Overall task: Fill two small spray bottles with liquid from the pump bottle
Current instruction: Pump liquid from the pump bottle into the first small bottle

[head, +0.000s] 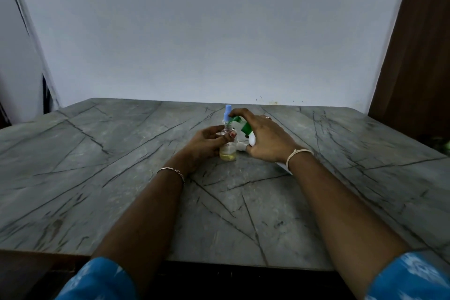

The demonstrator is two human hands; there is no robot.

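Note:
A small clear spray bottle (228, 151) with yellowish liquid at its bottom stands on the grey marble table (121, 178). My left hand (207, 140) grips it around the upper body. My right hand (266, 137) holds the white pump bottle (250, 140) tilted, fingers over its green pump head (239, 122), whose nozzle points at the small bottle's open neck. A blue spray top (227, 112) shows just behind the neck; I cannot tell what it sits on. A small white cap (241, 145) lies between the bottles.
The table's far edge meets a pale wall. A dark wooden panel (418, 56) stands at the right. The near table edge runs below my forearms.

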